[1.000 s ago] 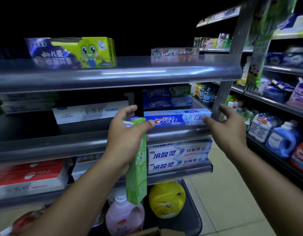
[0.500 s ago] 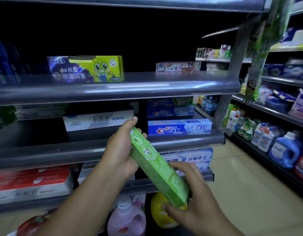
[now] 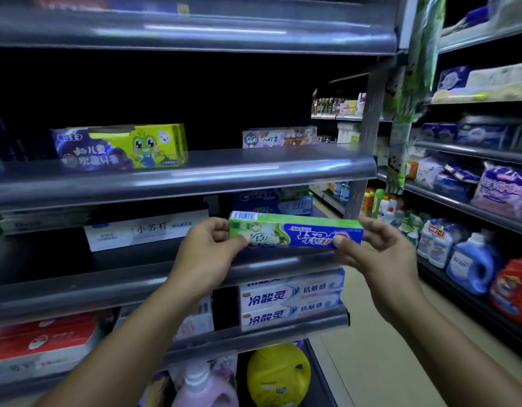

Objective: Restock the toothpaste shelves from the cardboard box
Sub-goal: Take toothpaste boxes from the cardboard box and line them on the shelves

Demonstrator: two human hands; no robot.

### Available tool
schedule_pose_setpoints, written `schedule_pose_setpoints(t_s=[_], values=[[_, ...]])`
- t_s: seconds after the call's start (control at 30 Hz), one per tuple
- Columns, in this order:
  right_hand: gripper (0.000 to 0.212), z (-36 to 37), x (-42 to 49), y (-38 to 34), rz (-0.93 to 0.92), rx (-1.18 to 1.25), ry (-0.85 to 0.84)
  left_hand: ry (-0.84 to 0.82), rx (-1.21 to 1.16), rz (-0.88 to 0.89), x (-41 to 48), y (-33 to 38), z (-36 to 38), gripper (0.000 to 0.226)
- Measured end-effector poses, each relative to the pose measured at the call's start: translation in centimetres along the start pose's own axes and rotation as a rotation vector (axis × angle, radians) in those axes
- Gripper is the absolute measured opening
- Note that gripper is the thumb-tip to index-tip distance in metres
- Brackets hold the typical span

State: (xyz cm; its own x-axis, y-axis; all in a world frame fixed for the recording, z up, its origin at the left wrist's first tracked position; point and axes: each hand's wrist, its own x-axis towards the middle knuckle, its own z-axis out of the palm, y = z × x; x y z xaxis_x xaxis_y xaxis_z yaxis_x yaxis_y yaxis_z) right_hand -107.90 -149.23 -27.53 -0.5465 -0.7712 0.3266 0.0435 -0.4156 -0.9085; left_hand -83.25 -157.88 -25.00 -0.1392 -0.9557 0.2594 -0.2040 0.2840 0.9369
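Note:
A green and blue Crest toothpaste box point(image 3: 295, 232) is held level, its print upside down, in front of the middle shelf point(image 3: 136, 277). My left hand point(image 3: 207, 254) pinches its left end. My right hand point(image 3: 374, 251) pinches its right end. Behind it, more blue Crest boxes point(image 3: 271, 201) lie stacked on the same shelf. A white toothpaste box point(image 3: 145, 230) lies to their left. The cardboard box is out of view.
The shelf above point(image 3: 177, 177) carries a yellow-green children's pack point(image 3: 122, 146) and a pink box point(image 3: 279, 137). White and blue boxes point(image 3: 292, 301) and red boxes point(image 3: 42, 339) fill the shelf below. Detergent bottles point(image 3: 471, 262) line the right-hand racks across a tiled aisle point(image 3: 380, 362).
The green box has turned from tilted to level and risen to the middle shelf. My right hand has shifted from its lower end to its right end. The view has tipped upward.

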Motion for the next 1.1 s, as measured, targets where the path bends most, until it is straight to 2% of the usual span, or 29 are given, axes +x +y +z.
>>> schedule_pose_setpoints(t_s=[0.1,0.2,0.33,0.4,0.5,0.63,0.67,0.73,0.8,0.83,0.9,1.0,1.1], values=[[0.047,0.2,2.0,-0.3,-0.024,-0.107,-0.003,0.05,0.165,0.056,1.4,0.1,0.2,0.022],[0.043,0.4,3.7,-0.6,-0.043,-0.186,-0.041,0.043,0.178,0.057,2.5,0.4,0.4,0.026],[0.055,0.4,5.1,-1.0,-0.056,-0.236,-0.05,0.051,0.209,0.048,3.0,0.4,0.3,0.025],[0.048,0.4,5.1,-1.3,-0.058,-0.174,-0.058,0.041,0.222,0.04,2.8,0.7,-0.1,0.023],[0.038,0.1,4.0,-2.4,-0.037,0.111,-0.106,0.009,0.306,0.053,1.5,1.3,-0.8,0.028],[0.042,0.6,2.5,-5.6,-0.158,0.092,-0.245,-0.062,0.327,0.206,-0.9,3.4,-0.6,0.063],[0.046,1.1,2.3,-6.3,-0.177,0.065,-0.276,-0.122,0.281,0.23,-1.3,4.2,-0.2,0.069],[0.051,2.0,1.7,-7.1,-0.191,0.004,-0.348,-0.347,0.107,0.21,-1.7,5.4,1.2,0.073],[0.055,2.8,0.9,-7.2,-0.174,-0.049,-0.404,-0.533,-0.037,0.189,-2.0,5.8,2.4,0.06],[0.056,3.0,0.6,-7.0,-0.155,-0.064,-0.413,-0.56,-0.074,0.188,-2.1,5.6,2.8,0.053],[0.059,2.9,0.0,-6.5,-0.113,-0.072,-0.407,-0.52,-0.161,0.161,-2.4,4.9,3.1,0.049],[0.064,1.1,-1.0,-4.4,-0.008,-0.184,-0.359,-0.315,-0.362,0.056,-2.6,3.2,2.9,0.052],[0.056,-0.8,-3.3,-1.3,0.182,-0.267,-0.533,-0.135,-0.615,-0.027,-2.6,1.7,2.4,0.05]])
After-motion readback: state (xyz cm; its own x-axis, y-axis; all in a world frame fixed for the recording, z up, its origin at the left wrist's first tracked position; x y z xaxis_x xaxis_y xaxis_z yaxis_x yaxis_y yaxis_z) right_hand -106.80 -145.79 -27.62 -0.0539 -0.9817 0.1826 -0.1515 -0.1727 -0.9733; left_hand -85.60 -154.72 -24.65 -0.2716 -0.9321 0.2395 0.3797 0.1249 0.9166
